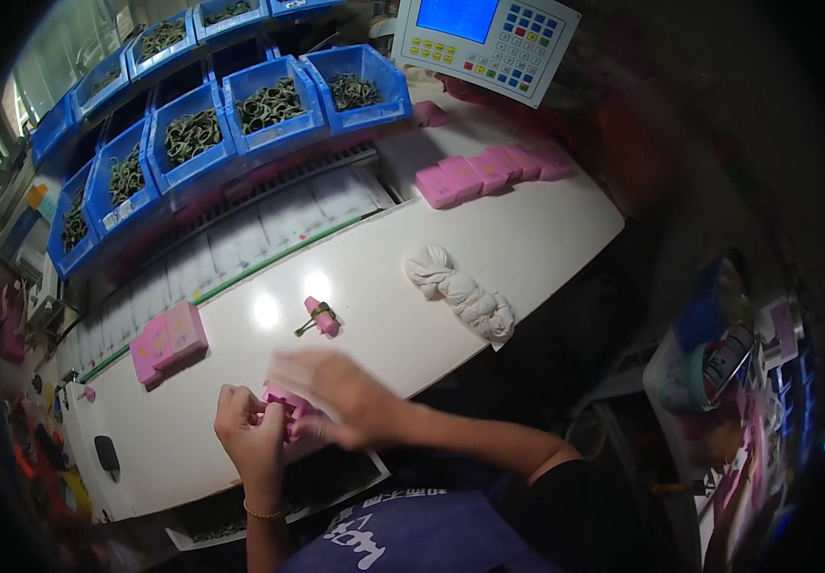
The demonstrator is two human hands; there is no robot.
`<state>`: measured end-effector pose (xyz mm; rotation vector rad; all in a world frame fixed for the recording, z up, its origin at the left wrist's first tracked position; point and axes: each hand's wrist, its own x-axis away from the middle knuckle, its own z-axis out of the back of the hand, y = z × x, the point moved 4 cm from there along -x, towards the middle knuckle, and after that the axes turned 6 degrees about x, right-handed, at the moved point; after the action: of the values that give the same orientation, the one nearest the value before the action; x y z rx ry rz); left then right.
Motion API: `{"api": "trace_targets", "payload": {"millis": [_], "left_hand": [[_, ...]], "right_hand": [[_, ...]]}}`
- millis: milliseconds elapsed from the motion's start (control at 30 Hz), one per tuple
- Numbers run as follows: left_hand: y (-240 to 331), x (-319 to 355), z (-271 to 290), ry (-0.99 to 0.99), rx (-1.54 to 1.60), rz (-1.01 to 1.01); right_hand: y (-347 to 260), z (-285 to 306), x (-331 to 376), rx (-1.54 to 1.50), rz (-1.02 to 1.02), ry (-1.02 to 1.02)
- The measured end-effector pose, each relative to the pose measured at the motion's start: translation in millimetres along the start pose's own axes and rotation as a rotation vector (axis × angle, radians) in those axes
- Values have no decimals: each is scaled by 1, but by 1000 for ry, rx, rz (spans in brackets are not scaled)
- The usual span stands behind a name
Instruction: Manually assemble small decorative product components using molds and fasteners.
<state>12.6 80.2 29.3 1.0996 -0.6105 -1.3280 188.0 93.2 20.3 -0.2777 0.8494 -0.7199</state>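
Note:
Near the table's front edge my left hand (248, 423) is closed on a pink rubber-like block (285, 406), thumb on top. A dark gap shows in the block, and fingers hide part of it. My right hand (350, 393) is over the block's right side, its fingers smeared by motion, so its grip cannot be made out. Just beyond the hands lies a small pink piece (326, 323) with an olive-green ring around it and a thin green stem sticking out to the left. A twisted white cloth (455, 291) lies to the right on the white table (374, 258).
Pink blocks stand in a row (169, 339) at the left and another row (489, 174) at the far right. Blue bins (192, 134) of green rings rise along the back. A control panel (489, 43) stands behind. Below the front edge is a white-rimmed tray (374, 468).

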Motion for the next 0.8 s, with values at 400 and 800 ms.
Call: {"api": "trace_targets", "payload": {"millis": [400, 800], "left_hand": [[1, 22, 4, -305, -354, -381], [-9, -4, -6, -497, -301, -279]], "right_hand": [[36, -21, -41, 375, -122, -131], [84, 105, 10, 890, -338, -59]]}}
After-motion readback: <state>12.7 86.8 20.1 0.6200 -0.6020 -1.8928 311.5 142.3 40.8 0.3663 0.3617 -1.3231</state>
